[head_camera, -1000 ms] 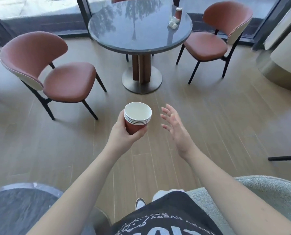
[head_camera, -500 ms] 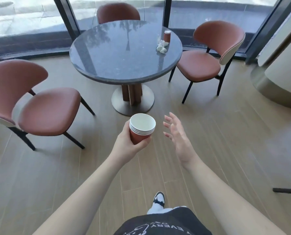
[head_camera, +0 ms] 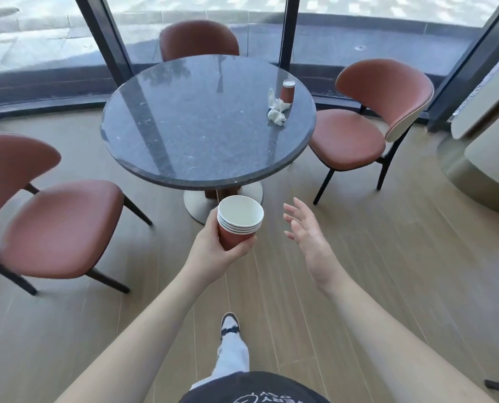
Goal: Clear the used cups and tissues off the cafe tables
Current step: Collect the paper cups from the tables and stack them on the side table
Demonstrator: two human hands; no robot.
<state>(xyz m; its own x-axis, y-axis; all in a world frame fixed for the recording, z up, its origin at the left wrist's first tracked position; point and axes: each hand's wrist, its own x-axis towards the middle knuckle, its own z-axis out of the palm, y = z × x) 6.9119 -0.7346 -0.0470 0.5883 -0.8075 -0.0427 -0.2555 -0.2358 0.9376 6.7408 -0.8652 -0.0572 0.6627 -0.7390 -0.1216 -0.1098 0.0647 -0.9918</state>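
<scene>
The round surface (head_camera: pixel 207 123) has drawn nearer and lower in the head view than it was a second ago, and the stool that sat at the bottom edge has dropped out of sight, which reads as the person walking toward it with one shoe (head_camera: pixel 229 324) stepping ahead on the wooden floor (head_camera: pixel 373 257). The left hand (head_camera: pixel 213 251) is wrapped around the red wall of a nested stack of cups (head_camera: pixel 239 221), thumb at the near side and fingers at the far side, mouth upward; stacking them this way likely keeps several collected cups in one grip and leaves the other hand free. The right hand (head_camera: pixel 309 237) carries nothing, its fingers spread apart and slightly bent, raised just beside the stack at about 3 o'clock of it, probably ready to pick up the next item. On the surface, toward 2 o'clock from its centre and close to the far right rim, a single used cup (head_camera: pixel 288 91) stands upright, and a crumpled tissue (head_camera: pixel 277 111) lies touching or just beside its base on the nearer side. Three chairs ring the surface: one at 12 o'clock (head_camera: pixel 199 39), one at 3 o'clock (head_camera: pixel 370 112), one at 8 o'clock (head_camera: pixel 47 216). The gap between the latter two seems the easiest approach, though the cup is on the far side from it.
</scene>
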